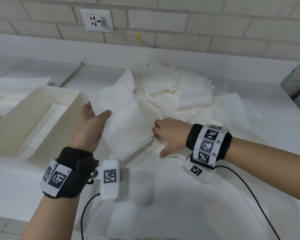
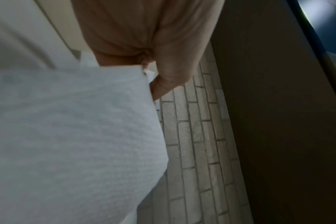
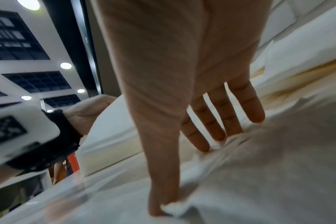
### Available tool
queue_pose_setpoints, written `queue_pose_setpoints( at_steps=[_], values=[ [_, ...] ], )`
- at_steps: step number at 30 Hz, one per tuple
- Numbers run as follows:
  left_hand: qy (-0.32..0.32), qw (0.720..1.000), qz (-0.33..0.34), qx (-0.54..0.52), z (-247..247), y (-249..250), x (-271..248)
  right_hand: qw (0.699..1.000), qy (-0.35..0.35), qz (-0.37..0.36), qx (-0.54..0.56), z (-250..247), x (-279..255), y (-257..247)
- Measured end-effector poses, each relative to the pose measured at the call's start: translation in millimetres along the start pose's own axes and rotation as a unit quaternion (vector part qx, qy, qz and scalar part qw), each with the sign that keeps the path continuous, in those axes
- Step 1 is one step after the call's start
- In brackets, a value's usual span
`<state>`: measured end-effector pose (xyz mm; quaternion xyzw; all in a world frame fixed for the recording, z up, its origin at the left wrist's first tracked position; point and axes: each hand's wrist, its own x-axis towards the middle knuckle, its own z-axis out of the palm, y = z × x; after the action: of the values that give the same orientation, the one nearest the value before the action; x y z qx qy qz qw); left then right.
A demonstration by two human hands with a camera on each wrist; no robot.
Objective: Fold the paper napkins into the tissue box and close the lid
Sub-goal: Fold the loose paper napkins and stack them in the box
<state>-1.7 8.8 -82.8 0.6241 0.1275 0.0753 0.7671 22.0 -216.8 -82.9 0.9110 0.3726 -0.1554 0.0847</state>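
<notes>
The left hand (image 1: 89, 126) grasps a folded napkin (image 1: 123, 122), thumb on top and fingers underneath, holding it tilted above the middle of the white tabletop (image 1: 180, 205); in the left wrist view the thumb (image 2: 171, 72) pinches the napkin's upper edge against the palm. The right hand (image 1: 170, 135) lies palm down just right of that napkin, its grip released: the right wrist view shows straight fingers (image 3: 219, 121) pressing a sheet flat on the tabletop, with the thumb tip on a small crumpled corner. Behind both hands, toward the far edge of the tabletop, a loose pile of napkins (image 1: 177, 90) spreads out, some sheets overlapping and rumpled. The tissue box (image 1: 40, 118) stands open near the left edge of the tabletop, a flat napkin lying on its floor. More flat sheets (image 1: 16, 90) lie beyond the box, at the far left. A wall socket (image 1: 97, 19) sits on the brick wall behind the tabletop.
</notes>
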Motion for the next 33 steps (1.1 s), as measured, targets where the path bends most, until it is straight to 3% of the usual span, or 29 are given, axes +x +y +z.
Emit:
queue_pose_setpoints(
  at_steps=[3,8,11,15,21,23,27,33],
  values=[
    [-0.006,1.000,0.018,-0.008,0.7,0.4,-5.0,0.999,0.022,-0.008,-0.032,-1.0,5.9,-3.1],
    [0.002,0.993,0.073,0.096,-3.3,2.0,-7.1,0.993,0.070,-0.010,-0.098,-6.6,12.0,-13.7],
    [0.005,0.994,0.080,0.080,-1.1,3.3,-10.3,0.989,0.102,0.012,-0.102,-13.9,15.5,-18.6],
    [0.011,0.991,0.104,0.089,0.1,4.3,-13.4,0.992,0.069,-0.006,-0.108,-18.1,19.3,-21.5],
    [0.047,0.981,0.157,0.103,-9.7,6.6,-14.5,0.985,0.142,0.035,0.095,-32.2,9.1,-6.6],
    [0.062,0.978,0.170,0.101,-12.8,8.2,-13.0,0.964,0.184,0.046,0.188,-40.4,-0.7,0.5],
    [0.099,0.974,0.176,0.098,-15.2,9.7,-9.5,0.891,0.278,0.028,0.358,-60.6,-18.2,15.1],
    [0.096,0.972,0.177,0.121,-11.7,11.9,-9.8,0.783,0.311,-0.018,0.539,-88.7,-39.0,22.2]
  ],
)
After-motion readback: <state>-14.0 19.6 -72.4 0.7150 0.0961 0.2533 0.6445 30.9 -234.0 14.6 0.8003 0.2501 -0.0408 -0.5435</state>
